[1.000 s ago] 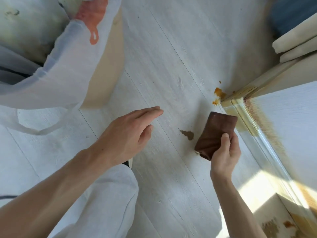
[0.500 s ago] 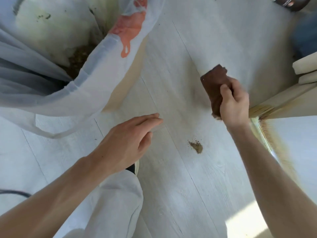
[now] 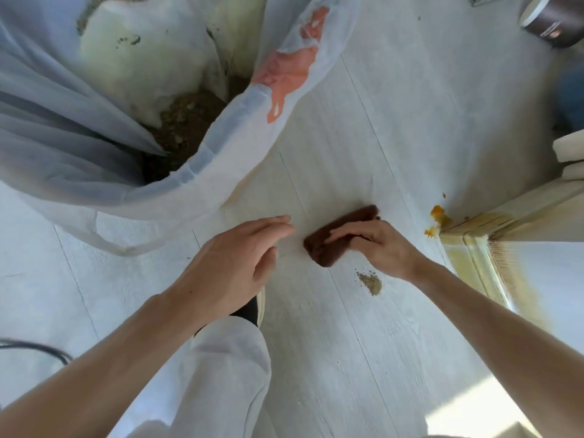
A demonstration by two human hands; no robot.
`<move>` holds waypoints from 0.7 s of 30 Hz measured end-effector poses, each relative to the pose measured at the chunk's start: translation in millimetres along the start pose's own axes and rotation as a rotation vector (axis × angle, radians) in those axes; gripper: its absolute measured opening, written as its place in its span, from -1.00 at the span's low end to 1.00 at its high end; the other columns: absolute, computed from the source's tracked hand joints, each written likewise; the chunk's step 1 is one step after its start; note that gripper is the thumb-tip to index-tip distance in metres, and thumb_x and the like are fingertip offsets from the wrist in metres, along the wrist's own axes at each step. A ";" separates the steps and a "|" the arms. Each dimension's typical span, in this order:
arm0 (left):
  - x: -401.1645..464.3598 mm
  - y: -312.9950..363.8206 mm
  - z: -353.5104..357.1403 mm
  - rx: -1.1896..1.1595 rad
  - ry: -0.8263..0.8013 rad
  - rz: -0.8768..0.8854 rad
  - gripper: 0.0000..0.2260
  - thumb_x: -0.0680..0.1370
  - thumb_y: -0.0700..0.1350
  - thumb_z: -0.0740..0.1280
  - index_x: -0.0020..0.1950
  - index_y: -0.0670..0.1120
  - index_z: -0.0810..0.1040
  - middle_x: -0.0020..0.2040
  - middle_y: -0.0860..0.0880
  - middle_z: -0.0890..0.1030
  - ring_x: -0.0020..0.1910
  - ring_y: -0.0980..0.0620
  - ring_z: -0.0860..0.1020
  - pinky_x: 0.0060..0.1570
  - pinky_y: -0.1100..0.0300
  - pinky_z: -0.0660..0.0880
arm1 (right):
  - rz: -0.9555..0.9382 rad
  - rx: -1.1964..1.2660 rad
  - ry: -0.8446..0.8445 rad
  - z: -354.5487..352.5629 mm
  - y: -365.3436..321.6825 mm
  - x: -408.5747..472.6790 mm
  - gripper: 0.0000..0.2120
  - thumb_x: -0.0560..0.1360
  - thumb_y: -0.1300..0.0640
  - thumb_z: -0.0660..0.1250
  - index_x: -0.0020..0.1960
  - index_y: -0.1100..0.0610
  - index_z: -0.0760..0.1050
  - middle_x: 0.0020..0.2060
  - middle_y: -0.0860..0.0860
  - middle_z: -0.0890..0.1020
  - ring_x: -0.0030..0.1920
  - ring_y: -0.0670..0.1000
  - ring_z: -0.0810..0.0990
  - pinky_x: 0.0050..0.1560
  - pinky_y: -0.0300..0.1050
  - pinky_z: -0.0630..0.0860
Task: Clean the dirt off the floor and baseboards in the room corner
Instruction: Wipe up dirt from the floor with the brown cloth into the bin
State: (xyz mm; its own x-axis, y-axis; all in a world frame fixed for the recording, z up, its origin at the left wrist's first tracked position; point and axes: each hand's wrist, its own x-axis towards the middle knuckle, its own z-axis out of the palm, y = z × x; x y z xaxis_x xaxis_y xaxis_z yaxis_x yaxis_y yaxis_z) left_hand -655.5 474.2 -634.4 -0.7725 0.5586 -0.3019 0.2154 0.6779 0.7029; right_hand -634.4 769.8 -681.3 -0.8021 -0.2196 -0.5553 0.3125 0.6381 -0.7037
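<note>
Head view: brown cloth (image 3: 339, 237) lengthwise lower-left to upper-right.

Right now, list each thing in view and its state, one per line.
Left hand: open, holding nothing.
Right hand: fingers flat on the cloth.
Cloth: brown, on the floor.
Dirt pile: still on the floor.
Orange smear: uncleaned, at the baseboard corner.
Baseboard: stained yellow-brown.
Bag: open, soil inside.
</note>
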 end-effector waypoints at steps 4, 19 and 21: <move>-1.2 -4.5 -2.6 -0.023 0.016 -0.011 -0.62 0.67 -0.13 0.24 0.47 0.13 0.47 0.51 0.29 0.39 0.40 0.29 0.43 0.27 0.23 0.50 | 0.103 0.209 0.284 -56.9 -7.5 4.6 -0.66 0.46 0.21 0.22 -0.03 -0.05 0.73 -0.27 0.26 0.65 -0.31 0.23 0.61 -0.26 0.20 0.58; -7.7 1.0 9.2 0.003 -0.008 0.023 -0.68 0.67 -0.11 0.25 0.39 0.13 0.55 0.47 0.31 0.44 0.27 0.32 0.52 0.16 0.28 0.51 | 0.012 -0.123 -0.086 7.4 -9.0 -22.2 -0.69 0.55 0.30 0.24 0.01 0.06 0.74 -0.32 -0.07 0.66 -0.38 -0.11 0.57 -0.25 -0.18 0.49; -9.7 6.2 13.7 0.002 -0.036 0.031 -0.69 0.66 -0.11 0.26 0.38 0.13 0.55 0.47 0.30 0.44 0.12 0.45 0.51 0.06 0.35 0.47 | 0.043 -0.012 0.007 -7.0 -4.0 -38.3 -0.67 0.51 0.29 0.19 0.04 0.13 0.72 -0.32 -0.07 0.71 -0.33 -0.06 0.67 -0.20 -0.08 0.62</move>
State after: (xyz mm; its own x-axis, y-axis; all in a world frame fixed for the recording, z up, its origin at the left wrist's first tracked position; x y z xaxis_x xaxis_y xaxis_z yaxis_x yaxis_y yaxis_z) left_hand -638.5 479.5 -636.0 -0.7435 0.5963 -0.3027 0.2405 0.6608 0.7110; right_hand -608.5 780.8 -654.2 -0.7917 -0.1862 -0.5819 0.3408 0.6558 -0.6736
